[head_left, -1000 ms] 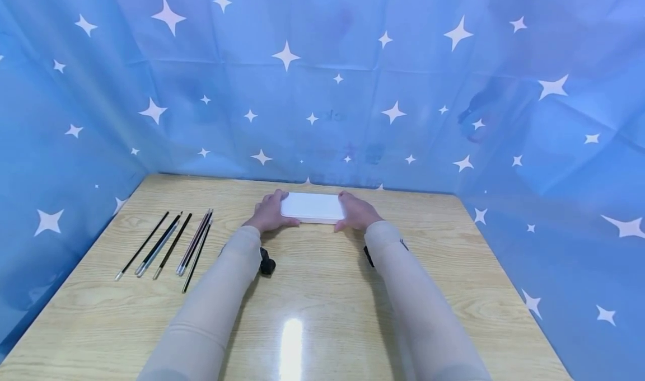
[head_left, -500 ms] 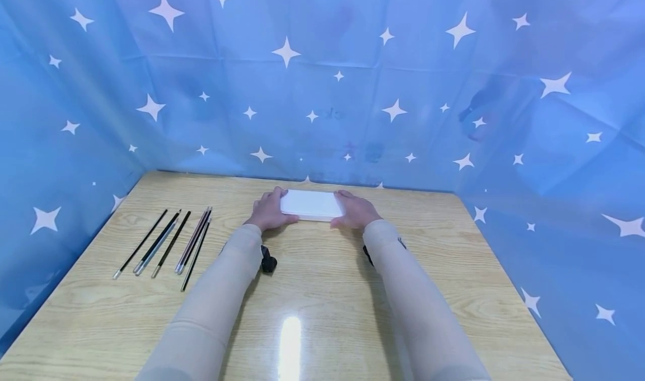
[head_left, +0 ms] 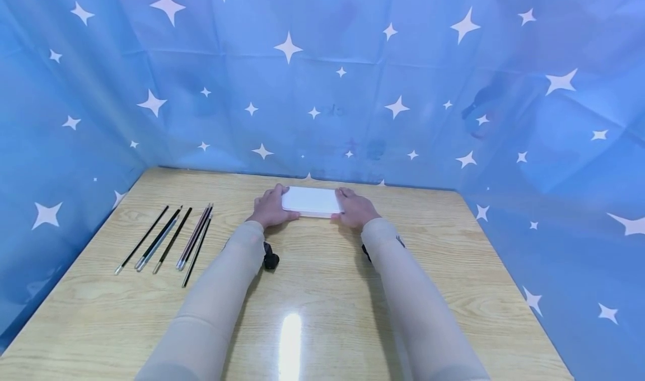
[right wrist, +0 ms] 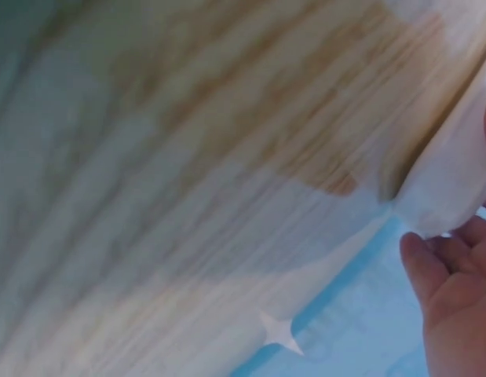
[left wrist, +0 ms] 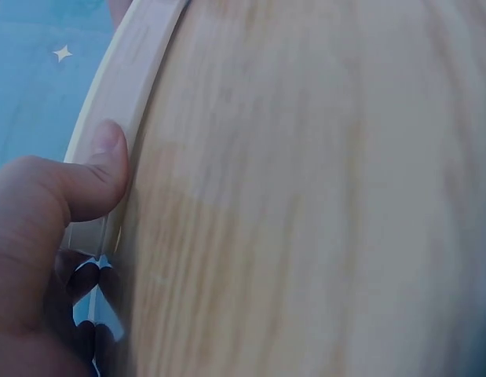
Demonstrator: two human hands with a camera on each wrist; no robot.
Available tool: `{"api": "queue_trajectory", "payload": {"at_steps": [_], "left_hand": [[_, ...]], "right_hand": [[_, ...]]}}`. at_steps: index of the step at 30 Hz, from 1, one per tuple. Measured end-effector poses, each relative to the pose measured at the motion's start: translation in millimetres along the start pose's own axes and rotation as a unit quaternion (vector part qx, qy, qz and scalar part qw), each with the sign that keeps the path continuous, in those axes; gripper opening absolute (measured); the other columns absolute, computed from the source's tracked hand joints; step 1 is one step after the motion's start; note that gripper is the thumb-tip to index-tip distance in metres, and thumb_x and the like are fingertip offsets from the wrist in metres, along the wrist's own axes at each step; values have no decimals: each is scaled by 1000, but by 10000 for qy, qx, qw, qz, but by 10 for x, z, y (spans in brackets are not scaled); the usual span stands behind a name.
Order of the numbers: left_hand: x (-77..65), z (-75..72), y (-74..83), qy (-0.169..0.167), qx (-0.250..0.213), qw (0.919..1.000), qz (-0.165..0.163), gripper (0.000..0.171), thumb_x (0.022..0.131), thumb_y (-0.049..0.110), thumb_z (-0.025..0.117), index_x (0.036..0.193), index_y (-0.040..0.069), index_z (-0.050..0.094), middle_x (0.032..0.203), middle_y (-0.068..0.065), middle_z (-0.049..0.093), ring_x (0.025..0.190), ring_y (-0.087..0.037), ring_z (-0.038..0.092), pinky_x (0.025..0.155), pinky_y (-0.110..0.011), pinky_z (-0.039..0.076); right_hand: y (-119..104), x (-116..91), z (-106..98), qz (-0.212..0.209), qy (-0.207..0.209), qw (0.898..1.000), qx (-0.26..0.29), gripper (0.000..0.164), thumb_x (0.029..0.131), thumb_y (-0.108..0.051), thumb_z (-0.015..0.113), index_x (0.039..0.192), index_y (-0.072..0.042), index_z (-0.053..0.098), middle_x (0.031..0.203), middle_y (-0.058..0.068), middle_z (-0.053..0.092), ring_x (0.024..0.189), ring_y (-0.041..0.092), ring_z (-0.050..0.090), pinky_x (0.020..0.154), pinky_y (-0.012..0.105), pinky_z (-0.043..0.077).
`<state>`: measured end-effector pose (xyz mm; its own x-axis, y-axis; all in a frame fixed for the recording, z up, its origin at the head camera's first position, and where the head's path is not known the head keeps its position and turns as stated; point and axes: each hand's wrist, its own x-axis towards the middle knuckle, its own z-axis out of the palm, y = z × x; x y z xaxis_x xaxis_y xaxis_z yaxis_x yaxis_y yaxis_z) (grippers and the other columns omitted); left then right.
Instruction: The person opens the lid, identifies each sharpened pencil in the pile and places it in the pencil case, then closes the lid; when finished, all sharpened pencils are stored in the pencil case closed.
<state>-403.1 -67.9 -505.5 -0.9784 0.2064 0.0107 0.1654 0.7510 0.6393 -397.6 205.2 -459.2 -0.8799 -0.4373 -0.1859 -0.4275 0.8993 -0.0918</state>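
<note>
A white flat rectangular box [head_left: 311,200] lies near the far edge of the table, long side facing me. My left hand [head_left: 272,207] grips its left end; in the left wrist view the thumb [left wrist: 107,165] presses on the near side of the box [left wrist: 137,59], with the other fingers curled at its end. My right hand [head_left: 355,208] grips the right end. In the right wrist view the box's end [right wrist: 451,184] sits at the frame's right edge, with the right hand's fingers [right wrist: 427,271] against it.
Several dark pencils [head_left: 173,241] lie spread on the left of the wooden table [head_left: 322,291]. A blue curtain [head_left: 322,84] with white stars hangs behind the far edge and along both sides. Dark wrist cameras [head_left: 270,258] hang under the sleeves.
The whole view has shifted slightly as the head tilted. Both hands keep their hold on the white box, which has hardly moved relative to the table; the pencils lie as before.
</note>
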Motion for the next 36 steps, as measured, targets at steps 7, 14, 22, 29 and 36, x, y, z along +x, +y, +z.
{"api": "queue_trajectory", "payload": {"at_steps": [7,14,22,29,36], "left_hand": [[8,3,8,8,38,10000,-9,88,84,49,80,152,14,35,154,-10,43,141,-34,36,107,-54,26],[23,37,-19,63,108,9999,-18,91,85,50,80,155,15,33,156,-11,40,142,-34,36,109,-55,25],[3,32,-22,48,35,10000,2,91,85,50,79,155,16,32,156,-11,39,142,-34,35,110,-54,24],[23,18,23,6,-89,10000,38,94,84,49,80,156,17,29,156,-13,37,141,-35,36,109,-53,23],[12,33,-17,-125,-30,9998,-138,108,83,51,79,163,19,15,159,-18,32,144,-37,31,111,-54,21]], "right_hand": [[16,24,-3,-3,-12,10000,60,81,105,-44,52,161,0,12,167,20,13,154,33,12,123,47,18],[21,44,2,-20,-118,9999,13,81,105,-45,50,161,-1,11,168,20,12,155,33,10,124,46,15],[3,12,-48,-73,-61,9999,-37,83,104,-45,54,160,1,15,166,21,16,154,33,14,124,46,17],[44,-12,-67,75,155,9998,98,90,98,-49,64,160,-1,21,166,18,23,152,32,23,121,47,25],[30,5,-14,151,92,9988,450,102,90,-53,72,161,-2,18,167,16,20,153,32,18,122,47,22]]}}
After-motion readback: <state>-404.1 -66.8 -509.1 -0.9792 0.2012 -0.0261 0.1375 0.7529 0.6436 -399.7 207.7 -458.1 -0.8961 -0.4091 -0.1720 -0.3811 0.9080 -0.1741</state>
